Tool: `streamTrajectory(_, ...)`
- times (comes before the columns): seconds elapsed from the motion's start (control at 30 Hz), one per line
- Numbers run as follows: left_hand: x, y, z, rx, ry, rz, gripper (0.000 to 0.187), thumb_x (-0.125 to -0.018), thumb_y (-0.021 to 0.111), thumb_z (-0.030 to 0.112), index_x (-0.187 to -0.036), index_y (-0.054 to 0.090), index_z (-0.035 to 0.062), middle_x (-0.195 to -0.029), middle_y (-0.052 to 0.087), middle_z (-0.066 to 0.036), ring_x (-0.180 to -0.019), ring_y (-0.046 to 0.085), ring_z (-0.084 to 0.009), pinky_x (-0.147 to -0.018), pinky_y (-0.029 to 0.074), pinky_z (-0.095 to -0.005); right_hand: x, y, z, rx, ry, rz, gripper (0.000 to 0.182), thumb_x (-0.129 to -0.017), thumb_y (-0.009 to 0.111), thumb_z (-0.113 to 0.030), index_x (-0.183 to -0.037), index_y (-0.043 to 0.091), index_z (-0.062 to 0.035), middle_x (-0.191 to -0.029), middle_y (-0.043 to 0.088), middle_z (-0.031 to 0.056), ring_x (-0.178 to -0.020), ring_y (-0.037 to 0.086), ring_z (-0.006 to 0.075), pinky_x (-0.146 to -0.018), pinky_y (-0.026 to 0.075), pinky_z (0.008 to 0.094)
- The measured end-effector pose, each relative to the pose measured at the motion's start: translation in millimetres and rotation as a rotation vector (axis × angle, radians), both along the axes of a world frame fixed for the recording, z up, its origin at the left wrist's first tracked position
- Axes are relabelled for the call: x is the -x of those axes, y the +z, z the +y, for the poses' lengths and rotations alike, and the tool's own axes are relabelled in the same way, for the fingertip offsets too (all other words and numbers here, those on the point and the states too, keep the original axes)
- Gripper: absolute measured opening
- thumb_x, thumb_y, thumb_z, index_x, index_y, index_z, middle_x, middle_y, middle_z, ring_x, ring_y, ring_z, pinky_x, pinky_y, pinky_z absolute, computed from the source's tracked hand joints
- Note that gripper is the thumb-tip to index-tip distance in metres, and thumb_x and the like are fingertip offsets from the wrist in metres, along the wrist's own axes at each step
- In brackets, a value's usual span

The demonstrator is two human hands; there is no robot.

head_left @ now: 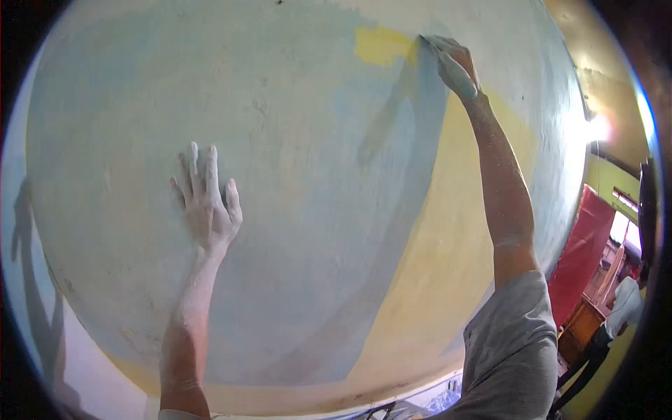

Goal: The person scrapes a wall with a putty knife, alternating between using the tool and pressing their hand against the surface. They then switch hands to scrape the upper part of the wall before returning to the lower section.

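Note:
A large painted surface (301,210) in pale blue-green with yellow parts fills most of the view. Against it on the left, my left hand (210,206) lies with fingers spread, whitened by dust or powder, and holds nothing. My right hand (453,64), also whitish, is raised at the upper right with its fingers closed round something thin, whose dark edge shows at the fingertips. That edge meets the surface beside a bright yellow patch (381,46). Most of the held thing is hidden by the hand.
A bright lamp (598,129) glows at the right. Below it hang a red sheet (581,252) and a wooden piece of furniture (581,325). Another person (623,308) in a light top and dark trousers is at the far right edge.

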State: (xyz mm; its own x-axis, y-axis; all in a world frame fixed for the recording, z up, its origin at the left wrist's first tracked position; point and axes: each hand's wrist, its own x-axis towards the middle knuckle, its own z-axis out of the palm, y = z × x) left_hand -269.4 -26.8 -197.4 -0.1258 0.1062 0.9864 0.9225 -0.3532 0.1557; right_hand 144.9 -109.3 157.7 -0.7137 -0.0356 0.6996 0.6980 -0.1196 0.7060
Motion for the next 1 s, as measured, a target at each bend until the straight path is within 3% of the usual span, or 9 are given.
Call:
streamTrajectory(0.07, -1.7, 3.8, -1.1, -0.011, 0.011, 0.005, 0.06, -0.096, 0.043, 0.035, -0.151, 0.03, 0.0163, -0.157, 0.025, -0.014, -0.146, 0.02, -0.0381, -0.113, 0.02, -0.0608, -9.3, 15.0, 5.9, 0.26, 0.346, 0.244, 0.024, -0.092, 0.053, -0.008, -0.109, 0.07, -0.0042, -0.109, 0.07, 0.0134, -0.103, 0.067, 0.0306, -0.091, 0.053, 0.0378)
streamTrajectory(0.23, -2.7, 1.5, 0.8, -0.017, 0.007, 0.005, 0.06, -0.096, 0.043, 0.035, -0.151, 0.029, 0.0156, -0.157, 0.024, -0.014, -0.145, 0.021, -0.0385, -0.112, 0.02, -0.0618, -15.6, 28.0, 10.7, 0.059, -0.028, 0.21, 0.026, -0.093, 0.053, -0.012, -0.112, 0.069, -0.0033, -0.11, 0.07, 0.0152, -0.102, 0.067, 0.0305, -0.089, 0.054, 0.0376)
streamTrajectory(0.33, -1.8, 3.0, -1.8, 0.003, 0.013, 0.007, 0.06, -0.096, 0.043, 0.035, -0.151, 0.029, 0.0155, -0.158, 0.024, -0.014, -0.145, 0.021, -0.0387, -0.112, 0.02, -0.0622, 0.6, 22.7, -9.4, -0.001, 0.083, -0.127, 0.027, -0.095, 0.051, -0.013, -0.113, 0.068, -0.0036, -0.111, 0.069, 0.0154, -0.104, 0.066, 0.0304, -0.093, 0.052, 0.0372)
streamTrajectory(0.43, -3.9, 2.9, -0.6, 0.002, 0.016, -0.002, 0.06, -0.096, 0.043, 0.035, -0.151, 0.029, 0.0154, -0.158, 0.023, -0.014, -0.145, 0.02, -0.0391, -0.112, 0.02, -0.0617, -73.7, 100.0, 58.5, -0.029, 0.213, 0.069, 0.028, -0.096, 0.049, -0.014, -0.114, 0.068, -0.0044, -0.112, 0.069, 0.0158, -0.109, 0.064, 0.0303, -0.098, 0.05, 0.0376)
streamTrajectory(0.53, -1.8, 2.5, -0.3, -0.001, 0.009, 0.002, 0.06, -0.096, 0.044, 0.034, -0.151, 0.029, 0.0159, -0.158, 0.023, -0.014, -0.145, 0.02, -0.0389, -0.113, 0.02, -0.0611, 4.9, 24.7, -8.2, 0.058, 0.031, 0.081, 0.028, -0.094, 0.049, -0.011, -0.113, 0.068, -0.0043, -0.112, 0.069, 0.0157, -0.105, 0.066, 0.0308, -0.094, 0.052, 0.0378)
streamTrajectory(0.67, -3.1, 3.6, 0.9, 0.02, 0.031, 0.001, 0.06, -0.096, 0.044, 0.034, -0.152, 0.028, 0.0163, -0.158, 0.023, -0.013, -0.145, 0.02, -0.0387, -0.113, 0.02, -0.0608, 0.5, 58.9, -0.4, 0.209, 0.23, 0.169, 0.03, -0.084, 0.059, -0.005, -0.113, 0.069, -0.0075, -0.112, 0.07, 0.0128, -0.105, 0.067, 0.0274, -0.095, 0.051, 0.0359)
streamTrajectory(0.7, -3.6, 4.0, 0.2, 0.009, 0.017, -0.007, 0.06, -0.096, 0.044, 0.034, -0.152, 0.028, 0.0166, -0.158, 0.023, -0.013, -0.145, 0.02, -0.0385, -0.113, 0.02, -0.0609, 0.1, 52.7, -6.0, 0.172, 0.138, 0.171, 0.031, -0.094, 0.044, -0.009, -0.113, 0.068, -0.0037, -0.113, 0.069, 0.0155, -0.109, 0.064, 0.0303, -0.097, 0.05, 0.0369)
streamTrajectory(0.93, -4.4, 1.2, 5.0, -0.007, 0.023, -0.013, 0.06, -0.097, 0.041, 0.035, -0.152, 0.026, 0.017, -0.158, 0.023, -0.013, -0.145, 0.021, -0.0391, -0.113, 0.019, -0.0611, -47.5, 97.5, 36.3, -0.036, -0.053, 0.009, 0.03, -0.09, 0.05, -0.007, -0.114, 0.067, -0.0035, -0.115, 0.069, 0.014, -0.106, 0.066, 0.0292, -0.093, 0.052, 0.0356)
streamTrajectory(1.0, -5.1, 1.2, 3.9, 0.001, 0.023, -0.001, 0.06, -0.097, 0.041, 0.035, -0.152, 0.027, 0.0169, -0.158, 0.023, -0.013, -0.145, 0.021, -0.0393, -0.113, 0.019, -0.061, -66.6, 110.2, 59.2, -0.012, 0.241, 0.126, 0.028, -0.092, 0.05, -0.009, -0.114, 0.067, -0.0046, -0.114, 0.069, 0.0137, -0.106, 0.066, 0.0287, -0.093, 0.052, 0.0356)
